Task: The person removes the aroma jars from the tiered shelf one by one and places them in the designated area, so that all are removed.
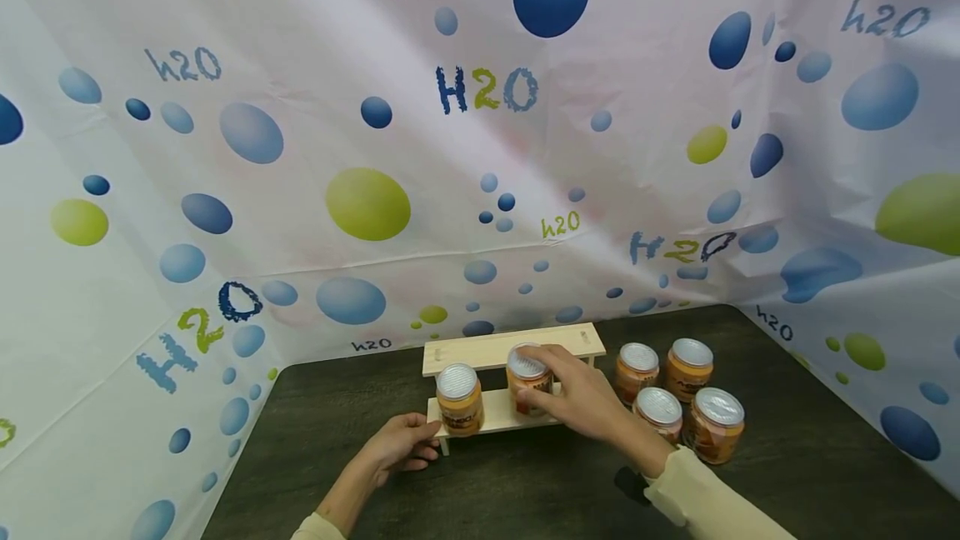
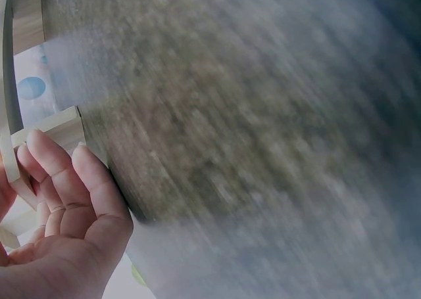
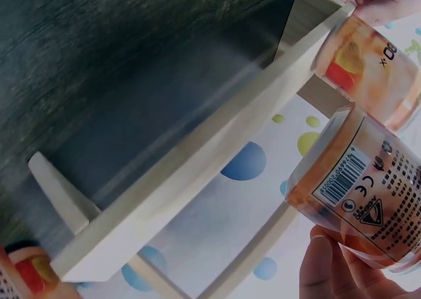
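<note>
Right hand grips jar on rack's lower shelf; room rightward.

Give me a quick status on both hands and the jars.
Left hand steadies rack end. Right hand grips jar on lower shelf. Four jars wait right. Nothing blocking.

Blurred beyond detail: the dark tabletop in the left wrist view. Cut off by the right wrist frame: held jar. Too small to read: jar labels.
</note>
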The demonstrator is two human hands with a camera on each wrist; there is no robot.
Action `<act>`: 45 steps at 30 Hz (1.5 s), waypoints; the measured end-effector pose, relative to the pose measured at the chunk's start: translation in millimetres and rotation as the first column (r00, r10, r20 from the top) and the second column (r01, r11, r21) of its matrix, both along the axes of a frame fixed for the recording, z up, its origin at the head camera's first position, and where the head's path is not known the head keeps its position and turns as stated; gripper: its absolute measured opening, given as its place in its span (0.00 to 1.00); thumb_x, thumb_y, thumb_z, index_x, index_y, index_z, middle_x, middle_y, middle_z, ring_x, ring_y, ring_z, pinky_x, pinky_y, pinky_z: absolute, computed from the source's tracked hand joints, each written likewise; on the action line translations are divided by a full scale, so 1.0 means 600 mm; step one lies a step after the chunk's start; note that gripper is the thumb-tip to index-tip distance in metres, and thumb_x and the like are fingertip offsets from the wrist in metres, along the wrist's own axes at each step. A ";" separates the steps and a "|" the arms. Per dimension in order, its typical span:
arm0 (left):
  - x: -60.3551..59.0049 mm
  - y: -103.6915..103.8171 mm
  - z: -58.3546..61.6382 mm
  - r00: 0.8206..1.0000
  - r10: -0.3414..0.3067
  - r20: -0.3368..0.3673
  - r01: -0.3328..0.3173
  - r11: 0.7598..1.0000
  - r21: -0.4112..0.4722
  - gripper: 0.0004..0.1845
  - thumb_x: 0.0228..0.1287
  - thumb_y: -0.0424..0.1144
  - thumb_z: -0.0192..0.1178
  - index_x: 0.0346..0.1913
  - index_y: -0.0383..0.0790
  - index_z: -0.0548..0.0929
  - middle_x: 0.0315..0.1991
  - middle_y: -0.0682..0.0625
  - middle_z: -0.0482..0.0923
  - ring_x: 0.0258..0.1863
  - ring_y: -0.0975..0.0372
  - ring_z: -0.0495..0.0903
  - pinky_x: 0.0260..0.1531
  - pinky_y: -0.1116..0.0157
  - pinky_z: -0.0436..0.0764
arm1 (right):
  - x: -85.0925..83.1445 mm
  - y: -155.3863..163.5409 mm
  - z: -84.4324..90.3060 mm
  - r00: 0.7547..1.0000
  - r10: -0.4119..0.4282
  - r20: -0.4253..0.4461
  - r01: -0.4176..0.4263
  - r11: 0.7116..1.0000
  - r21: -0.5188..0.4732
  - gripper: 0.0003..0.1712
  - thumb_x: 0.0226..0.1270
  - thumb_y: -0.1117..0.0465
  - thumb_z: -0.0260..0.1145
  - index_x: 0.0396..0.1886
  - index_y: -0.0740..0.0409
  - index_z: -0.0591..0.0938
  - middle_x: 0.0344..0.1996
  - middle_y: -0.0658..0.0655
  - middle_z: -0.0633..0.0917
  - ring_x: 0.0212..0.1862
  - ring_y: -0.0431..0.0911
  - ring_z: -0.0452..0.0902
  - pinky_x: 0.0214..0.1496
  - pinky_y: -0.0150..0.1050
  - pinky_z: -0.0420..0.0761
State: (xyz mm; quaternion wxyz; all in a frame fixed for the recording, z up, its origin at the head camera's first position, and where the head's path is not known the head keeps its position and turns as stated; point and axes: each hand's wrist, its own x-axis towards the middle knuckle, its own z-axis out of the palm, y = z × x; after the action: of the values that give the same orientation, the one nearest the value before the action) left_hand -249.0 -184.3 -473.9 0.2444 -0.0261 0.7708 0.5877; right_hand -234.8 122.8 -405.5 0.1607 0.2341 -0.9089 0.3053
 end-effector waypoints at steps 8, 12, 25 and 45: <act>0.001 0.001 0.003 1.000 -0.006 -0.001 0.006 1.000 0.002 0.22 0.62 0.54 0.55 0.47 0.37 0.73 0.34 0.49 0.78 0.29 0.65 0.80 0.33 0.65 0.81 | 0.003 0.018 0.011 0.999 -0.037 -0.011 0.037 0.999 0.012 0.34 0.55 0.38 0.64 0.62 0.31 0.67 0.59 0.43 0.73 0.50 0.44 0.77 0.40 0.41 0.78; 0.000 0.001 0.002 1.000 -0.003 0.001 0.003 1.000 0.002 0.22 0.62 0.54 0.56 0.46 0.37 0.73 0.34 0.49 0.78 0.29 0.65 0.80 0.33 0.65 0.81 | 0.005 0.025 0.015 0.999 -0.053 -0.013 0.053 0.998 0.019 0.34 0.54 0.37 0.64 0.62 0.32 0.68 0.59 0.42 0.73 0.50 0.43 0.77 0.40 0.41 0.77; -0.001 0.001 0.000 1.000 0.003 0.014 -0.003 1.000 -0.003 0.22 0.61 0.54 0.56 0.46 0.38 0.74 0.35 0.49 0.78 0.29 0.64 0.80 0.33 0.64 0.81 | 0.021 0.052 0.028 0.999 -0.037 -0.032 0.037 0.999 0.000 0.34 0.54 0.37 0.64 0.62 0.32 0.68 0.56 0.42 0.74 0.51 0.42 0.76 0.41 0.42 0.76; -0.001 0.000 -0.002 1.000 0.003 0.016 -0.003 1.000 0.001 0.22 0.62 0.54 0.56 0.47 0.38 0.73 0.35 0.49 0.78 0.29 0.64 0.80 0.33 0.64 0.81 | 0.072 0.115 0.033 0.992 -0.128 0.004 0.127 0.990 0.065 0.33 0.53 0.35 0.63 0.60 0.25 0.66 0.52 0.38 0.74 0.34 0.33 0.74 0.28 0.30 0.71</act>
State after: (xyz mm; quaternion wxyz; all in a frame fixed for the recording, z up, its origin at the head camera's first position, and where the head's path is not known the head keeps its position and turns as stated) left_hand -249.8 -184.3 -475.2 0.2498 -0.0319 0.7684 0.5884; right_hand -191.8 191.7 -386.0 0.1686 0.1793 -0.9320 0.2660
